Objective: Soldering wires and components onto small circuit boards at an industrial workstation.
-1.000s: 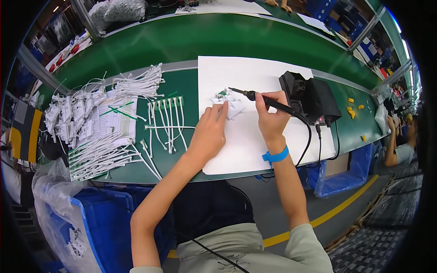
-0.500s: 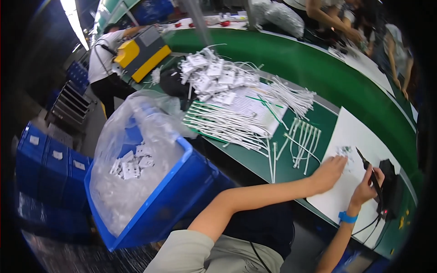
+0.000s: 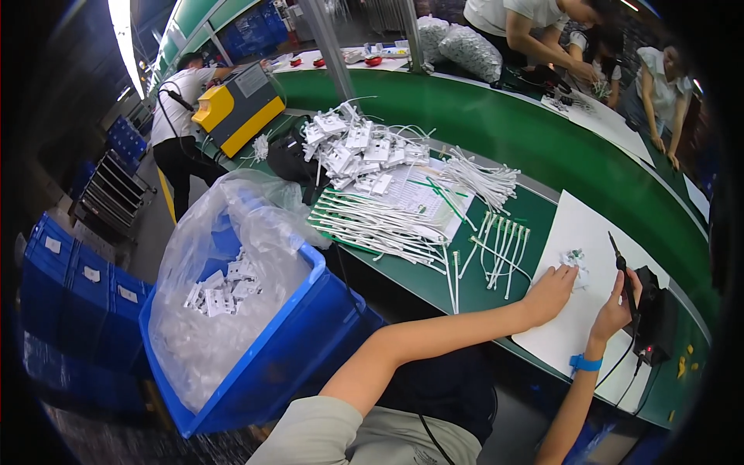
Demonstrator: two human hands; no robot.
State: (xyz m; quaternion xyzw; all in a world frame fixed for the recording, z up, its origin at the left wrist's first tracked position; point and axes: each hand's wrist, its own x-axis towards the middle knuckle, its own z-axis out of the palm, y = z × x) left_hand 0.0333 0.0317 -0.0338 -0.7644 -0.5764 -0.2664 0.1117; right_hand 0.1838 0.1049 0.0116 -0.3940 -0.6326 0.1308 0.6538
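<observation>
My right hand (image 3: 618, 307), with a blue band on its wrist, is closed around a soldering iron (image 3: 621, 262), whose tip points up and away. My left hand (image 3: 547, 298) has its fingers drawn together at a small white part with green on it (image 3: 573, 258). The fingers partly cover that part, which lies on a white sheet (image 3: 554, 329). Left of the sheet, several white cables with green ends (image 3: 504, 248) lie side by side. One cable runs toward my left hand. A black box with a red light (image 3: 655, 322) stands beside my right hand.
More white cables (image 3: 380, 225) lie in a row beside a pile of white plastic housings (image 3: 360, 147). A blue bin lined with clear plastic (image 3: 310, 298) stands at the left, holding more housings. Beyond the green divider (image 3: 480, 108) other people work. A yellow-grey machine (image 3: 240, 108) sits far left.
The view has shifted slightly, so the bench appears a little further left. My left hand stays at the small white part. The soldering iron remains in my right hand, its tip still raised.
</observation>
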